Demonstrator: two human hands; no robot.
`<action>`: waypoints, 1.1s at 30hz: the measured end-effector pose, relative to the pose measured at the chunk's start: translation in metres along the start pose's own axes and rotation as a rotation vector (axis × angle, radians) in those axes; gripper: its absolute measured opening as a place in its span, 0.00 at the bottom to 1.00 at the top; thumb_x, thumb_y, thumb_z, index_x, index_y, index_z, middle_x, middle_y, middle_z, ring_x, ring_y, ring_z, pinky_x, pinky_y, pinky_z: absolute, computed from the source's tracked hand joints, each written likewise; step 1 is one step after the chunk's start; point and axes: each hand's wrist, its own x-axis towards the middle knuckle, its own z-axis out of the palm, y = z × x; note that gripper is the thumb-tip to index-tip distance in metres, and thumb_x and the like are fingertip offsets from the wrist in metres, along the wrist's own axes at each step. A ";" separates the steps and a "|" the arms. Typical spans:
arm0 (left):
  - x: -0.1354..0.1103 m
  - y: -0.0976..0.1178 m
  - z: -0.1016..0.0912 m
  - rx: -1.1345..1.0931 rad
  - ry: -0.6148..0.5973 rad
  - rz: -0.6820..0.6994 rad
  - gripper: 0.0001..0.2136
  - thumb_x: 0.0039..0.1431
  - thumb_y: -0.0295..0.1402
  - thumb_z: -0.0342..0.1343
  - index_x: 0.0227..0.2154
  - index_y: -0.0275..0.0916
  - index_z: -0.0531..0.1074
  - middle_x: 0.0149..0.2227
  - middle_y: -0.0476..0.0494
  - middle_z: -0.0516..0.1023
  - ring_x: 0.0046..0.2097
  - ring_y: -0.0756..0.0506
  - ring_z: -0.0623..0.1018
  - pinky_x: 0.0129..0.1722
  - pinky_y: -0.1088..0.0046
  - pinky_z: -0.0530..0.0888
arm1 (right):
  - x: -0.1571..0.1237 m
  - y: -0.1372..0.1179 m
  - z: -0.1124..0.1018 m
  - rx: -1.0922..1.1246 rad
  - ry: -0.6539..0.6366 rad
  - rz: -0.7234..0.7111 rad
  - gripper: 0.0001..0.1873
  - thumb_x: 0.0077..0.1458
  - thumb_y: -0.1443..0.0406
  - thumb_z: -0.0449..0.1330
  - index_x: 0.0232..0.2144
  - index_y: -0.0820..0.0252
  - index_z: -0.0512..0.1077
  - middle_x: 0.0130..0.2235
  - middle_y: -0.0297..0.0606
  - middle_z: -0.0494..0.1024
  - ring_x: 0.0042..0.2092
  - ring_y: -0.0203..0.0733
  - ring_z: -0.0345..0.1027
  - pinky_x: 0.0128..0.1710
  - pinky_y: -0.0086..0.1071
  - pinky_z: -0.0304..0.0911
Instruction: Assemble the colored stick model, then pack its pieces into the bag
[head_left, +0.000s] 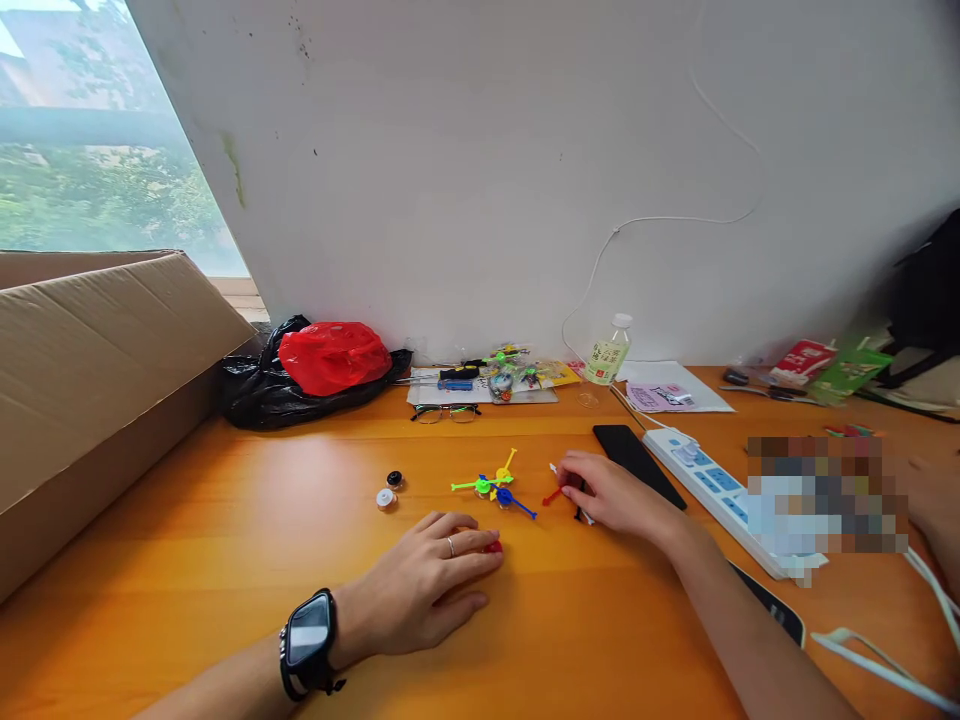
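Note:
My left hand (pixel 442 575) lies palm down over the table, fingers stretched out. Its fingertips touch a small red disc-like piece (pixel 493 547), partly covered by them. Bent down in a pinch, my right hand (pixel 611 492) has a red plastic stick (pixel 553 496) at its fingertips. Black (pixel 579 514) and white (pixel 589 519) stick ends show beneath that hand, the rest hidden. Between the hands lie a green stick piece (pixel 472 486), a yellow one (pixel 508 467) and a blue one (pixel 517 502), close together. Left of these sit a black knob-like piece (pixel 394 479) and a white one (pixel 386 498).
A black flat slab (pixel 637 465) and a white power strip (pixel 731 500) lie right of my right hand. Eyeglasses (pixel 445 412), a bottle (pixel 607 350) and bags (pixel 334 358) line the back. A cardboard box (pixel 97 390) stands left. Another person's arm (pixel 934 510) is at far right.

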 end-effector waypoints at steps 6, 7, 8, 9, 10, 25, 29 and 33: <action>0.000 -0.003 -0.001 0.109 0.077 -0.037 0.13 0.70 0.27 0.53 0.52 0.46 0.77 0.53 0.38 0.83 0.52 0.37 0.80 0.51 0.57 0.78 | 0.003 0.001 -0.001 -0.074 0.127 0.039 0.05 0.66 0.65 0.57 0.39 0.55 0.73 0.40 0.39 0.79 0.38 0.45 0.73 0.38 0.35 0.62; 0.000 -0.004 0.000 0.117 0.099 -0.040 0.13 0.70 0.27 0.53 0.52 0.46 0.76 0.51 0.38 0.83 0.50 0.38 0.80 0.49 0.58 0.78 | 0.003 0.000 -0.002 -0.083 0.157 0.060 0.05 0.67 0.64 0.56 0.40 0.55 0.72 0.39 0.39 0.80 0.37 0.45 0.73 0.37 0.35 0.62; -0.001 -0.006 0.001 0.126 0.123 -0.047 0.12 0.70 0.27 0.53 0.51 0.45 0.76 0.49 0.39 0.84 0.48 0.38 0.80 0.47 0.59 0.78 | 0.004 -0.003 -0.002 -0.081 0.187 0.083 0.05 0.68 0.63 0.55 0.41 0.54 0.71 0.38 0.39 0.80 0.37 0.45 0.73 0.36 0.35 0.61; -0.001 -0.007 0.002 0.137 0.153 -0.060 0.12 0.71 0.27 0.53 0.51 0.45 0.76 0.46 0.39 0.84 0.45 0.39 0.81 0.45 0.60 0.77 | 0.004 -0.006 -0.003 -0.070 0.221 0.103 0.06 0.70 0.62 0.53 0.42 0.54 0.69 0.38 0.38 0.80 0.36 0.45 0.73 0.36 0.35 0.61; -0.002 -0.008 0.003 0.150 0.192 -0.075 0.11 0.71 0.28 0.53 0.51 0.44 0.76 0.44 0.40 0.84 0.43 0.39 0.81 0.43 0.60 0.77 | 0.005 -0.010 -0.003 -0.053 0.256 0.117 0.06 0.71 0.61 0.52 0.43 0.54 0.68 0.37 0.39 0.79 0.36 0.46 0.73 0.35 0.35 0.61; -0.007 -0.009 -0.002 0.061 0.370 -0.161 0.08 0.73 0.35 0.48 0.38 0.41 0.69 0.31 0.46 0.78 0.30 0.47 0.75 0.32 0.70 0.67 | -0.013 -0.117 0.064 0.439 0.052 -0.159 0.09 0.75 0.61 0.51 0.44 0.53 0.71 0.37 0.35 0.78 0.36 0.42 0.71 0.38 0.32 0.63; -0.004 -0.009 0.001 0.044 0.327 -0.220 0.14 0.74 0.32 0.45 0.29 0.42 0.64 0.24 0.50 0.71 0.26 0.48 0.70 0.29 0.70 0.61 | -0.012 -0.116 0.067 0.414 0.042 -0.141 0.08 0.73 0.61 0.54 0.44 0.54 0.72 0.39 0.37 0.79 0.39 0.43 0.73 0.38 0.32 0.64; -0.004 -0.013 0.003 0.017 0.315 -0.345 0.17 0.72 0.34 0.46 0.24 0.42 0.57 0.21 0.52 0.65 0.24 0.49 0.64 0.28 0.69 0.58 | -0.010 -0.112 0.066 0.339 0.057 -0.129 0.05 0.71 0.62 0.57 0.44 0.54 0.73 0.40 0.37 0.82 0.40 0.44 0.76 0.42 0.33 0.66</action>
